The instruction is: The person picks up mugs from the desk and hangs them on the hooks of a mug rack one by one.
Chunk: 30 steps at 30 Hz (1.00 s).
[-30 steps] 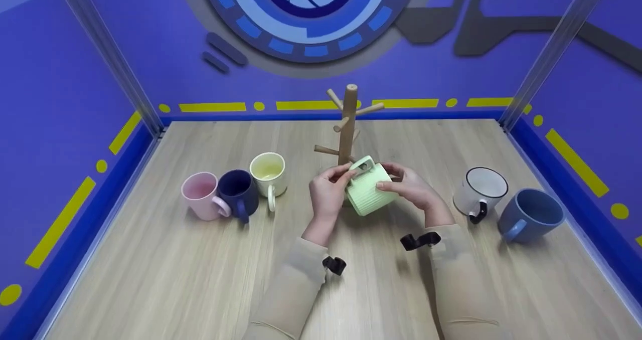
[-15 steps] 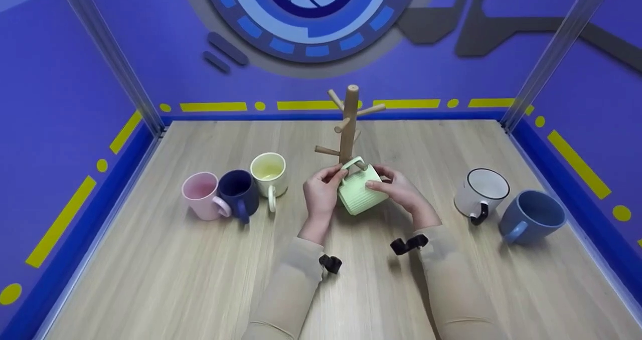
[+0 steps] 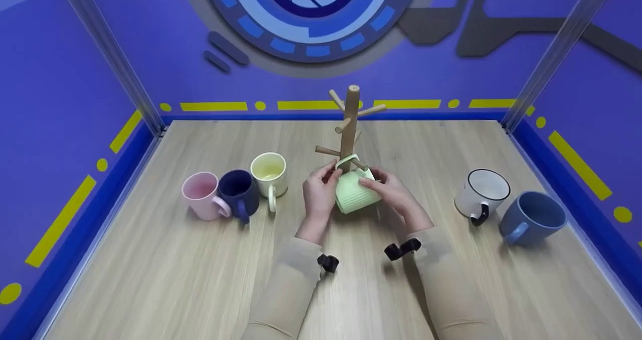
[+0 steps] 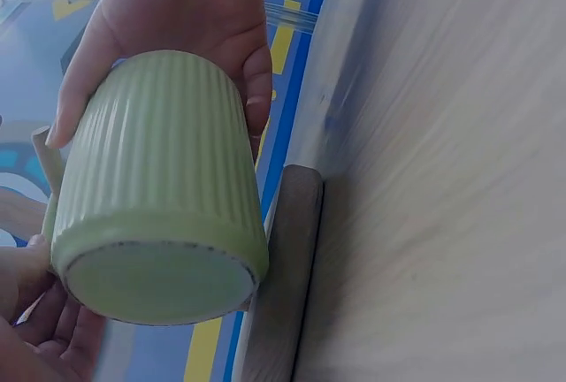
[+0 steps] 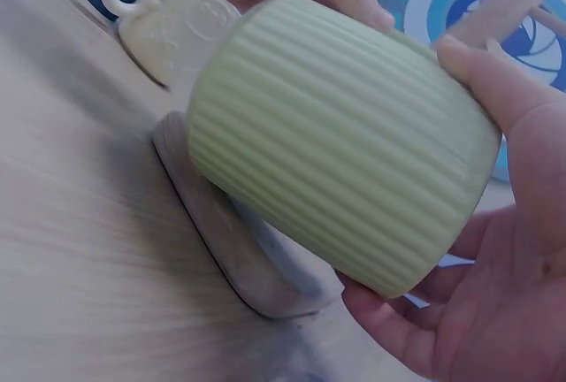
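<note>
A light green ribbed mug [image 3: 356, 194] is tilted at the foot of the wooden mug tree [image 3: 350, 129], its handle looped around a low front peg [image 3: 359, 164]. My right hand [image 3: 401, 197] grips the mug's body from the right, thumb on its upper side and fingers underneath. On the left, my left hand [image 3: 320, 194] pinches the mug near its handle. The underside of the mug [image 4: 164, 280] faces the left wrist camera, above the tree's wooden base [image 4: 287, 258]. Most of that base is hidden by the mug in the head view.
At left stand a pink mug [image 3: 201, 199], a navy mug [image 3: 235, 184] and a cream mug [image 3: 269, 172]. A white mug with black handle [image 3: 474, 199] and a blue mug [image 3: 521, 224] are at right. Blue panels [image 3: 241, 79] enclose the table's back and sides.
Both hands have brought the green mug leftward toward the mug tree, and its handle has slid over the low peg. The other mugs stay where they were.
</note>
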### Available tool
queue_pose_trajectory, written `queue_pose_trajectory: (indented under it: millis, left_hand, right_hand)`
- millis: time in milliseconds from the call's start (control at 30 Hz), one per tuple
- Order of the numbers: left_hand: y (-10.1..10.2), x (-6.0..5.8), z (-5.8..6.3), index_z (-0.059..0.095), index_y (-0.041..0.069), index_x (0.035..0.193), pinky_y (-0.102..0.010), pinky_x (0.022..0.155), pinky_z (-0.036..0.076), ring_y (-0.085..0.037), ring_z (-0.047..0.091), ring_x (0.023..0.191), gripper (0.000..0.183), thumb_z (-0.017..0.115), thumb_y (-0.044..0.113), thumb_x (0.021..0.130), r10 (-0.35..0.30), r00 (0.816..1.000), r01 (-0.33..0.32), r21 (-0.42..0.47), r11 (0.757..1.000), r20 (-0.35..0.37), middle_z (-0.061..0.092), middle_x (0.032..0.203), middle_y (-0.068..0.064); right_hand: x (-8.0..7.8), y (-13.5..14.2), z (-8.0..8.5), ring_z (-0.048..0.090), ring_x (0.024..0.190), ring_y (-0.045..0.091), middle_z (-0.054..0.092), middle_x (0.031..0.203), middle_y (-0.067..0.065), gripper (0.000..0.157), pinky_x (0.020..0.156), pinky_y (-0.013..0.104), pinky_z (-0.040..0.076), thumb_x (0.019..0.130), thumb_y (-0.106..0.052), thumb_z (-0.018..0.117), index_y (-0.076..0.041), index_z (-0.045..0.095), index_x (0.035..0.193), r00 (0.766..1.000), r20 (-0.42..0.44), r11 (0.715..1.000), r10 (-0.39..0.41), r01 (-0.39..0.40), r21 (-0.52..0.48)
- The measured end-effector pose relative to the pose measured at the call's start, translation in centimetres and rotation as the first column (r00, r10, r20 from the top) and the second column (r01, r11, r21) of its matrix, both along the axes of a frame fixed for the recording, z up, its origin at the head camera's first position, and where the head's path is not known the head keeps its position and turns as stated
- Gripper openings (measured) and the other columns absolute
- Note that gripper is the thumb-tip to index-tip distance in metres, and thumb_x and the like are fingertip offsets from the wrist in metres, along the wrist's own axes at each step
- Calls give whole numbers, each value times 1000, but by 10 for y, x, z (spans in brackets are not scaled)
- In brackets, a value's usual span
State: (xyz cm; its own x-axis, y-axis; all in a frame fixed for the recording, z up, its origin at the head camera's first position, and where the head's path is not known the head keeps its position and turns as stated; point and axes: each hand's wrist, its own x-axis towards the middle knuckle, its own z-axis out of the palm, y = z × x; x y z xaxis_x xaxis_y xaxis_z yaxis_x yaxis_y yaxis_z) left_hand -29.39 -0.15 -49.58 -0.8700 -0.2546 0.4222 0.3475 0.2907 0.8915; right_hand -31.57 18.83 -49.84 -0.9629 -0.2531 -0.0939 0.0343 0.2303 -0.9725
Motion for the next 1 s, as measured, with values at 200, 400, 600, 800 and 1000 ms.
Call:
queue_pose_trajectory:
  millis: [200, 400, 600, 800, 1000]
  left_hand:
    - [7, 12, 7, 70, -3, 127, -39, 98, 58, -29, 67, 115, 39, 78, 13, 91, 11, 988, -41, -195, 980, -154, 68, 123, -16]
    - [27, 19, 15, 73, -1, 121, -35, 98, 57, -27, 64, 117, 40, 82, 17, 87, -31, 939, -103, -367, 925, -341, 69, 122, -12]
    - [39, 9, 21, 78, 4, 112, -26, 95, 58, -19, 67, 111, 27, 79, 22, 91, -76, 933, -131, -529, 839, -352, 73, 114, -7]
    - [41, 5, 25, 81, 8, 99, -26, 90, 58, -17, 69, 99, 10, 78, 14, 91, -68, 922, -161, -536, 829, -382, 76, 100, -2]
    - [40, 6, 28, 81, 9, 96, -25, 89, 58, -16, 69, 95, 9, 77, 16, 91, -86, 919, -151, -545, 825, -385, 76, 95, -1]
  right_hand:
    - [2, -5, -3, 47, 140, 37, 44, 154, 29, 76, 121, 48, 37, 98, -31, 65, 10, 33, 154, 1000, 23, 1000, -4, 4, 9]
    - [1, -5, -4, 49, 136, 32, 46, 152, 30, 67, 114, 36, 43, 100, -20, 60, 10, 35, 153, 1000, -1, 1000, 17, -17, 1]
    - [0, 9, 0, 43, 144, 36, 39, 159, 28, 76, 107, 28, 45, 97, -16, 65, 7, 26, 159, 994, -28, 994, 104, -104, 30]
    - [-6, 31, 15, 25, 156, 44, 25, 166, 29, 86, 124, 49, 32, 98, -15, 66, 6, 11, 162, 972, -51, 973, 230, -229, 23]
    - [-32, 27, 37, 30, 154, 43, 32, 164, 28, 68, 128, 57, 22, 102, -7, 54, 7, 21, 160, 986, -91, 988, 143, -148, -53]
